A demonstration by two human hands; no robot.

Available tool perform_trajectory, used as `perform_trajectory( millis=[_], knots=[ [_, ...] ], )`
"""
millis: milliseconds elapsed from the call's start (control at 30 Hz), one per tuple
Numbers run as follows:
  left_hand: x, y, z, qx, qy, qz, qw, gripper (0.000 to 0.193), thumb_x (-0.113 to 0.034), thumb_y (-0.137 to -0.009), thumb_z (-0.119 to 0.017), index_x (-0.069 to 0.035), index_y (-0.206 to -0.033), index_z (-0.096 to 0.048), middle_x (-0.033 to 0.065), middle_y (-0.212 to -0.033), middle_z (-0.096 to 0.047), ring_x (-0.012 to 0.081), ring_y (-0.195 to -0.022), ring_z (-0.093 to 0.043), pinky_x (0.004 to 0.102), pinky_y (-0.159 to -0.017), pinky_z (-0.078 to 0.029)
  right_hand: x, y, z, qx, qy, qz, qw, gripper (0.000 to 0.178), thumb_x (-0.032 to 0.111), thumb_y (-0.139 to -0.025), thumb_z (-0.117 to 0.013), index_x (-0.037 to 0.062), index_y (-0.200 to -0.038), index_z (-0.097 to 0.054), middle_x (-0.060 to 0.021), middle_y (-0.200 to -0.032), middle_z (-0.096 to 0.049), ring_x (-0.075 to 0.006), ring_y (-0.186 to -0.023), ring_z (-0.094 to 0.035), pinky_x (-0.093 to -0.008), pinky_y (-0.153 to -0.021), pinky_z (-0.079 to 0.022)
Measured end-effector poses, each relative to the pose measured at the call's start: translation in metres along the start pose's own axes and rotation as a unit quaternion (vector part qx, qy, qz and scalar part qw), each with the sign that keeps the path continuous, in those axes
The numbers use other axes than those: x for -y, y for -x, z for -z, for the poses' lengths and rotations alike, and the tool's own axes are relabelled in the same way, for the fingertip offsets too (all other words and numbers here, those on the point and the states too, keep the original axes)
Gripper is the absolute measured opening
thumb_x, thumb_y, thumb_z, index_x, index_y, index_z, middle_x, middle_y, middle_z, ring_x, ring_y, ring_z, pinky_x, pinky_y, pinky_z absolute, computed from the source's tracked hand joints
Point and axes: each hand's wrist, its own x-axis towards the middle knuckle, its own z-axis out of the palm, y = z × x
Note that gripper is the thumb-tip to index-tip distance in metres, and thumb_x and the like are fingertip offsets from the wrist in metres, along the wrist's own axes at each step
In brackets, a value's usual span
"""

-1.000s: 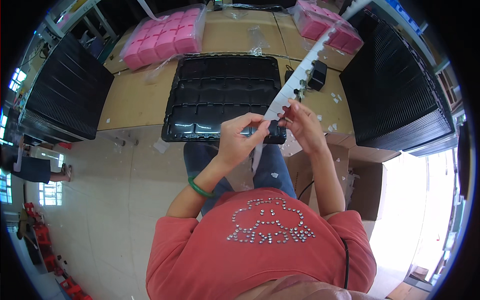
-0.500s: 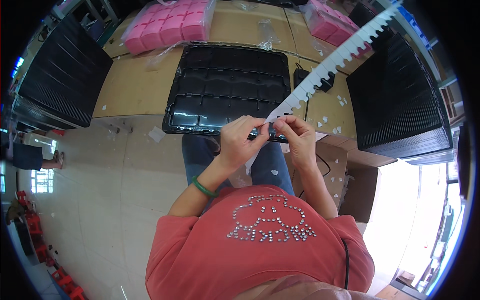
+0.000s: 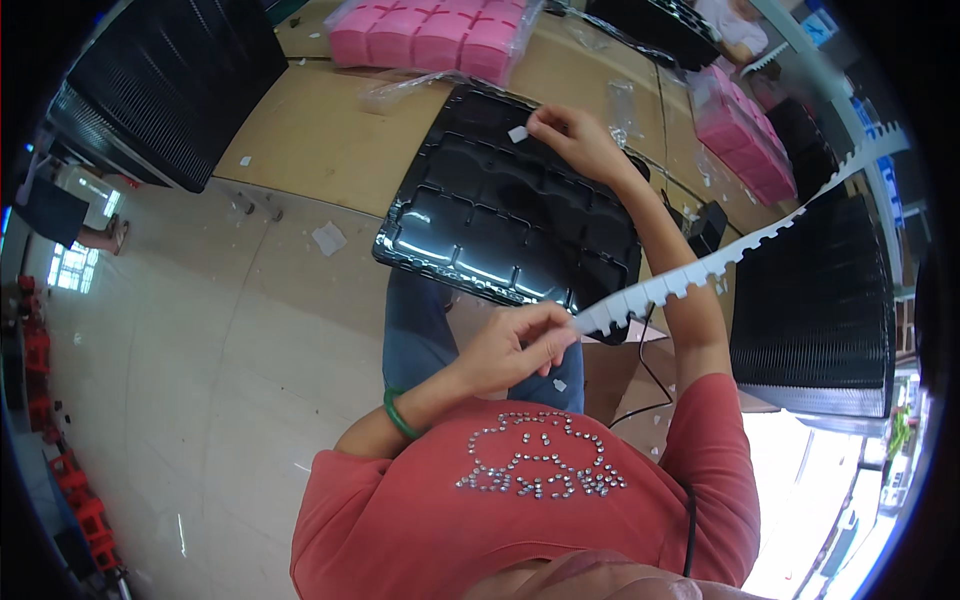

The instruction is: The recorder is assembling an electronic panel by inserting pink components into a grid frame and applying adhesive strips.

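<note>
My left hand (image 3: pixel 518 345) is closed, pinching the near end of a long white strip (image 3: pixel 680 284) with a notched edge, like a strip of peel-off tabs. The strip slopes up to the right, crossing over my right forearm. At the far part of a black plastic tray (image 3: pixel 478 200) with moulded compartments, my right hand (image 3: pixel 578 140) has its thumb and finger pinched together. A small white tab (image 3: pixel 518 133) shows at those fingertips, just above or touching the tray surface. The tray's near edge overhangs the table toward my lap.
Tall stacks of black trays stand left (image 3: pixel 190 90) and right (image 3: pixel 815 300). Bagged pink blocks (image 3: pixel 425 45) lie behind the tray, with another pink bag (image 3: pixel 740 130) farther right. A black adapter (image 3: pixel 708 228) sits right of the tray. Another person (image 3: pixel 735 28) is at the far right.
My right hand has left the strip and reached forward over the tray with a small white tab. My left hand keeps the strip, now lower and closer to me. The view has turned.
</note>
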Motion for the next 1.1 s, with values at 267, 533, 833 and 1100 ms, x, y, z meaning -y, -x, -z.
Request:
perform_trajectory(
  millis=[267, 533, 833, 1100],
  knots=[
    [0.001, -0.002, -0.005, 0.129, -0.023, 0.066, 0.989, 0.017, -0.017, -0.099, -0.062, -0.001, -0.102, -0.066, 0.0016, -0.074, -0.063, 0.0060, -0.061, -0.058, 0.0217, -0.056, -0.047, -0.058, -0.108, -0.031, 0.027, 0.260, 0.071, 0.963, 0.019, 0.021, -0.086, -0.066, 0.0030, -0.088, -0.072, -0.0187, -0.092, -0.070, -0.0388, -0.090, -0.066, -0.0483, -0.084, -0.053],
    [0.001, -0.009, 0.003, 0.149, -0.032, 0.043, 0.987, 0.020, -0.021, -0.099, -0.061, -0.002, -0.101, -0.065, 0.0008, -0.069, -0.063, 0.0069, -0.060, -0.060, 0.0227, -0.055, -0.048, -0.049, -0.107, -0.046, 0.013, 0.346, 0.108, 0.932, 0.013, 0.013, -0.084, -0.063, 0.0014, -0.088, -0.069, -0.0166, -0.099, -0.068, -0.0353, -0.104, -0.060, -0.0455, -0.092, -0.050],
    [0.000, -0.008, 0.006, 0.167, -0.036, 0.054, 0.984, 0.019, -0.021, -0.100, -0.060, -0.003, -0.097, -0.064, -0.0002, -0.066, -0.062, 0.0064, -0.057, -0.058, 0.0228, -0.054, -0.047, -0.048, -0.098, -0.054, -0.011, 0.350, 0.222, 0.910, 0.008, 0.008, -0.087, -0.059, 0.0018, -0.085, -0.062, -0.0151, -0.090, -0.062, -0.0341, -0.097, -0.057, -0.0429, -0.088, -0.047],
    [0.006, 0.002, 0.008, 0.124, 0.015, 0.065, 0.990, 0.016, -0.018, -0.098, -0.063, -0.002, -0.095, -0.064, 0.0004, -0.070, -0.062, 0.0052, -0.060, -0.055, 0.0218, -0.057, -0.045, -0.011, -0.025, -0.013, -0.033, 0.127, 0.003, 0.991, 0.019, 0.017, -0.095, -0.062, -0.0004, -0.101, -0.067, -0.0100, -0.093, -0.069, -0.0217, -0.085, -0.063, -0.0330, -0.079, -0.050]
  ],
)
